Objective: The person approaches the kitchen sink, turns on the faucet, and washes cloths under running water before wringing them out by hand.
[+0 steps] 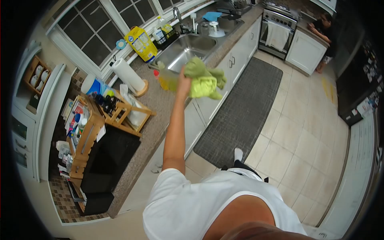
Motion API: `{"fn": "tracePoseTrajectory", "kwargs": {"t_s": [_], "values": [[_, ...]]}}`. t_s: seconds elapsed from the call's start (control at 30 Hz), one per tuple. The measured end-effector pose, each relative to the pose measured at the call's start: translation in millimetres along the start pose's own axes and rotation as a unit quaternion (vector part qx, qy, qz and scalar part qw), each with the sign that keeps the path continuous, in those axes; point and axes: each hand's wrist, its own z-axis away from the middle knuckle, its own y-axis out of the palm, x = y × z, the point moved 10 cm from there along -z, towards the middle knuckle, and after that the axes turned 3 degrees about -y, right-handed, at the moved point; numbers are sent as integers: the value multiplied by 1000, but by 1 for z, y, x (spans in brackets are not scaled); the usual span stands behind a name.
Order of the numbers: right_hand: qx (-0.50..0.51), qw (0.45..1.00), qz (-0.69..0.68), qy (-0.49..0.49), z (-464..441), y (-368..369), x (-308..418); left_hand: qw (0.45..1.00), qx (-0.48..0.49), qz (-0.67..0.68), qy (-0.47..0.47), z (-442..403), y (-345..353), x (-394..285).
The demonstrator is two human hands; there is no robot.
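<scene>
My left arm reaches out over the counter's front edge beside the sink (178, 60). The left hand (183, 83) is closed on a bunched green cloth (203, 82), which hangs down past the counter front. Just left of the hand, a bottle with a red cap (157, 73) and yellow contents is partly hidden by a blurred greenish shape. My right hand is out of view.
Behind the sink is a yellow bag (141, 44). A paper towel roll (128, 76) and a wooden rack (134, 116) stand left on the counter. A dark mat (248, 108) lies on the floor. Another person (323, 30) is by the far counter.
</scene>
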Motion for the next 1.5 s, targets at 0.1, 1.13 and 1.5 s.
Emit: {"fn": "tracePoseTrajectory", "kwargs": {"t_s": [0.1, 1.13, 1.5], "values": [[11, 998, 39, -58, -52, -23, 124, 995, -59, 11, 76, -99, -9, -71], [231, 658, 128, -705, 92, 468, 1167, 813, -114, -196, -536, -7, -100, 212], [178, 646, 195, -717, 1, 702, 1420, 803, -532, -72, -259, -57, -74, 211]]}}
